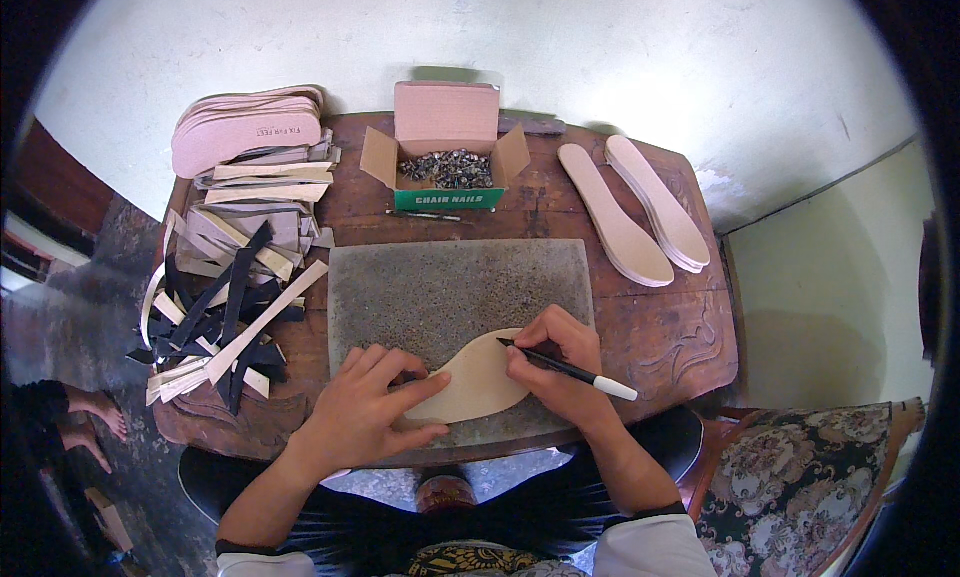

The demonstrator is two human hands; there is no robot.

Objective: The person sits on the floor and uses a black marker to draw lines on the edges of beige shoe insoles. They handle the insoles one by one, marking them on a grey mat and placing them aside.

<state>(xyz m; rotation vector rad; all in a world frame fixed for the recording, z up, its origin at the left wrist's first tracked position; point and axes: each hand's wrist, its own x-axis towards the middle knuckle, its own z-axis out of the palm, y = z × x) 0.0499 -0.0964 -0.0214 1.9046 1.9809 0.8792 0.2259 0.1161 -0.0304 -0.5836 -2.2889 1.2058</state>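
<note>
A beige shoe insole (478, 380) lies slantwise on the grey stone slab (450, 277) in front of me. My left hand (370, 402) holds its left end, the thumb and fingers pressing near its edges and covering part of it. In a writing grip, my right hand (560, 362) is closed around a black marker pen (565, 365) with a white end. The pen's dark tip touches or hovers just over the insole's upper surface near the wide end; I cannot tell which.
Insoles (640, 212) lie at the table's right. A cardboard box (445, 199) of small nails stands behind the slab. Left are stacked pink insoles (245, 137) and black and cream strips (235, 317). A floral chair (800, 487) is at right; another person's feet (95, 427) show at left.
</note>
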